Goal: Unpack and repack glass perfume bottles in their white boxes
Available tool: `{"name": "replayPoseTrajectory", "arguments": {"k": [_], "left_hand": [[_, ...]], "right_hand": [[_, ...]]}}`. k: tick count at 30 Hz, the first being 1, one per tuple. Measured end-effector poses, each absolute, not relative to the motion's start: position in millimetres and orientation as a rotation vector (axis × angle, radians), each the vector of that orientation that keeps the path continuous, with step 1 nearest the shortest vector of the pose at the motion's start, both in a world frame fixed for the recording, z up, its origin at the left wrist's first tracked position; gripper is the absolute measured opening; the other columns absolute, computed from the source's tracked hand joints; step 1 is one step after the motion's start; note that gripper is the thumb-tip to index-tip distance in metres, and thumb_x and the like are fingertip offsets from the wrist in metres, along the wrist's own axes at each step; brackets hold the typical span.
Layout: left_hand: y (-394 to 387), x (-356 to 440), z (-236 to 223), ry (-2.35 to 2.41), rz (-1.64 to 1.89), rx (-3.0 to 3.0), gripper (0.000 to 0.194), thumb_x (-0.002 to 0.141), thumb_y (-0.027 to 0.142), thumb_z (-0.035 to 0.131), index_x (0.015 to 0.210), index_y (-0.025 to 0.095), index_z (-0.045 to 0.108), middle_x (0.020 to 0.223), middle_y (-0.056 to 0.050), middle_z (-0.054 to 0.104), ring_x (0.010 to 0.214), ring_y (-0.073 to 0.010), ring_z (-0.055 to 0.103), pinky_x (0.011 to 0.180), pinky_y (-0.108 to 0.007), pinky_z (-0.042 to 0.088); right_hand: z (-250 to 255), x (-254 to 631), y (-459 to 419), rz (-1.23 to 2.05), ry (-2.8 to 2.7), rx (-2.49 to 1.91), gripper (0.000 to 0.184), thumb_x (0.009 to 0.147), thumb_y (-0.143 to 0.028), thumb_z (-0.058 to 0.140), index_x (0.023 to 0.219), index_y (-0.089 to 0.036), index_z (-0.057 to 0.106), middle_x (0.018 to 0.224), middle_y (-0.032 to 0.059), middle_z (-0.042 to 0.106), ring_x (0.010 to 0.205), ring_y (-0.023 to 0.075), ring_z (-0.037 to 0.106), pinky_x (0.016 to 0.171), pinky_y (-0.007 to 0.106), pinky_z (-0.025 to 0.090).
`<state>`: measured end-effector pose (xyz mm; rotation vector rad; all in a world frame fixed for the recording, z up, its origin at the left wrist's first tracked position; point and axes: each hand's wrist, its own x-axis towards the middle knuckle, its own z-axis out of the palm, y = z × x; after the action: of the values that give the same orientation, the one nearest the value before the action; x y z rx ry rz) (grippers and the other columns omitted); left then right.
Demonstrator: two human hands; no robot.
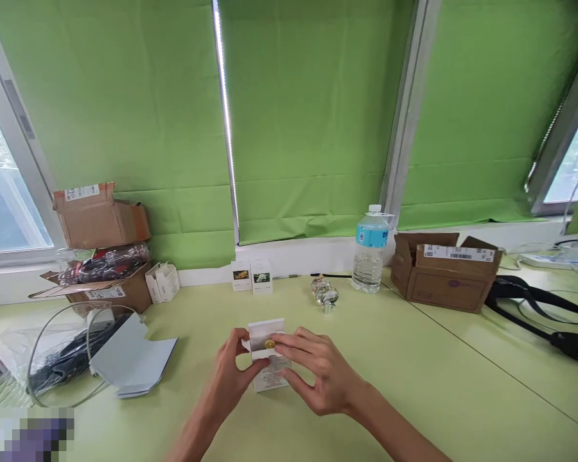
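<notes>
In front of me a small white box (271, 377) with fine print is tipped toward me, its top flap (266, 327) raised. A round gold-coloured piece (269, 344) shows at its opening; what it belongs to is hidden in the box. My left hand (234, 366) grips the box at its left side, thumb across the front edge. My right hand (318, 369) is on the right side, fingertips at the gold piece and thumb against the box. Beyond stand two white boxes with flower pictures (251, 276), and several shiny little bottles (325, 293) lie beside them.
A large water bottle (370, 250) and an opened cardboard box (446, 276) stand at the back right, near a black strap (534, 314). On the left are stacked cartons (103, 221), two white boxes (162, 283), folded white card (132, 356) and a coiled cable (31, 366).
</notes>
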<state>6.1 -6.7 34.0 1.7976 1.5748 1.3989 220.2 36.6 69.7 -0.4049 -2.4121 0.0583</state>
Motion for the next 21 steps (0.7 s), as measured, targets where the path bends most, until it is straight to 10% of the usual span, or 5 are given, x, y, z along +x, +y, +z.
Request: {"name": "replayPoseTrajectory", "arguments": {"k": [11, 21], "left_hand": [[-4.4, 6.8, 36.6, 1.601, 1.422, 1.774, 0.031, 0.072, 0.035, 0.068, 0.091, 0.025, 0.045, 0.086, 0.003, 0.067, 0.079, -0.0197, 0.069, 0.073, -0.032, 0.052], [-4.5, 8.2, 32.6, 1.642, 1.406, 1.761, 0.036, 0.073, 0.040, 0.067, 0.097, 0.025, 0.045, 0.087, 0.002, 0.067, 0.078, -0.0197, 0.066, 0.075, -0.035, 0.050]], "right_hand": [[67.2, 214.9, 48.1, 0.406, -2.016, -0.763, 0.041, 0.098, -0.034, 0.040, 0.072, -0.019, 0.068, 0.064, 0.0045, 0.063, 0.058, 0.0150, 0.053, 0.053, 0.028, 0.038], [72.2, 212.3, 41.6, 0.399, -2.100, -0.706, 0.039, 0.090, -0.037, 0.056, 0.055, -0.022, 0.063, 0.084, 0.0046, 0.069, 0.077, 0.0182, 0.057, 0.069, 0.032, 0.044]]}}
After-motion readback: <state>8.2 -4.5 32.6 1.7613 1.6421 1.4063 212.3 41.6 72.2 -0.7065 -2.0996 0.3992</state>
